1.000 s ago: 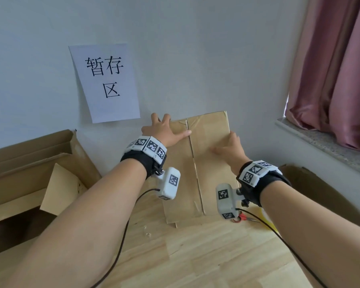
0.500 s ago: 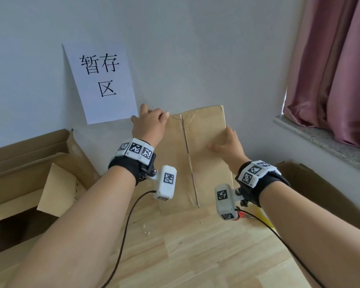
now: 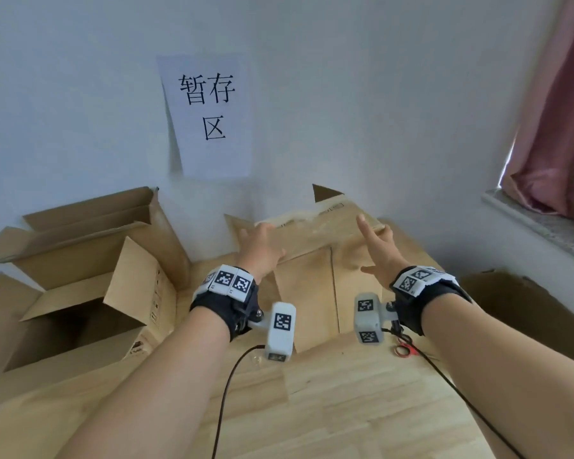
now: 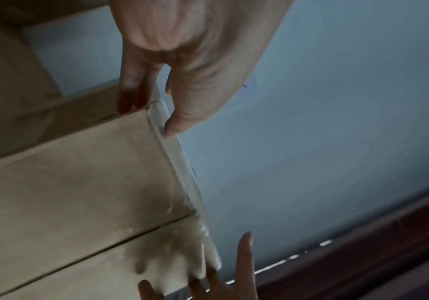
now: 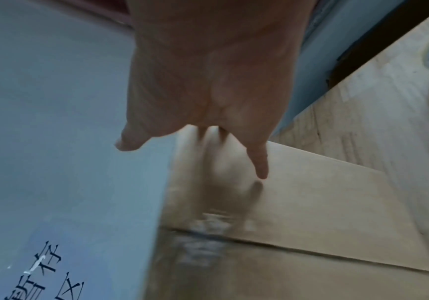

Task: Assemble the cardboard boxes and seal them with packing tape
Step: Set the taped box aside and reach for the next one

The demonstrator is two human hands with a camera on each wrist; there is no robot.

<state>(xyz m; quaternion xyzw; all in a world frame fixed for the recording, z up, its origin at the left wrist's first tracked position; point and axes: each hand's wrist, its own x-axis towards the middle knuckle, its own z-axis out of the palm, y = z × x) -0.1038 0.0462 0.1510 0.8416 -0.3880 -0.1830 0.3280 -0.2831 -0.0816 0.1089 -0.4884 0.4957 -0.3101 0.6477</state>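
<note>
Taped cardboard box [image 3: 315, 260] sits on the wooden table [image 3: 328, 402] near the white wall [image 3: 345, 94], tilted, its seamed face toward the camera with a vertical flap seam down the middle. Left hand [image 3: 260, 250] is on the box's upper left corner; left wrist view shows its fingers [image 4: 131, 89] curled over the box edge and thumb [image 4: 182, 113] on the taped edge strip, so it grips that corner. Right hand [image 3: 380, 253] is at the upper right, fingers spread and mostly straight, index pointing up past the top edge; right wrist view is blurred but shows fingers [image 5: 258, 160] extended over the cardboard face, touching or just above, cannot tell which. Clear tape [image 4: 195, 205] runs along the box edge in left wrist view. Open empty cardboard boxes [image 3: 90, 260] stand left of the table, flaps up. Paper sign [image 3: 209, 117] with Chinese characters on the wall above. Red-handled scissors [image 3: 403, 349] lie on the table near the right wrist. Pink curtain [image 3: 557, 127] and window sill [image 3: 537, 223] at right.
</note>
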